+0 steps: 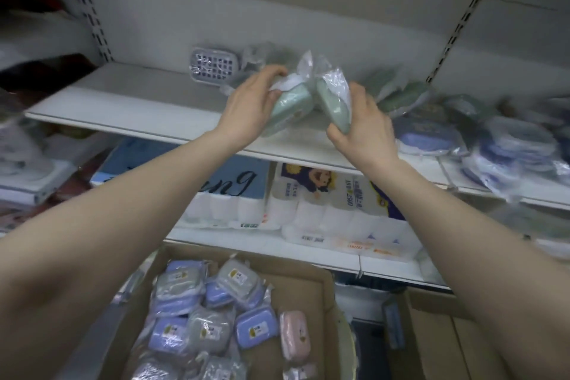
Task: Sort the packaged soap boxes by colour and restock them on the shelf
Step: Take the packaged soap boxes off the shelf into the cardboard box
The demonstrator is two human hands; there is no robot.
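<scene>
Fingers curled: left hand grips green soap box, right hand second box, over shelf

My feed shows the white shelf: a grey slotted tray by its back edge, green soap boxes further right, blue soap boxes heaped at its right end.

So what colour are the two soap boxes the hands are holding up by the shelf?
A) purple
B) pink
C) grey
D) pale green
D: the left hand and the right hand each grip a pale green soap box in clear wrap, the left box and the right box, over the shelf.
</scene>
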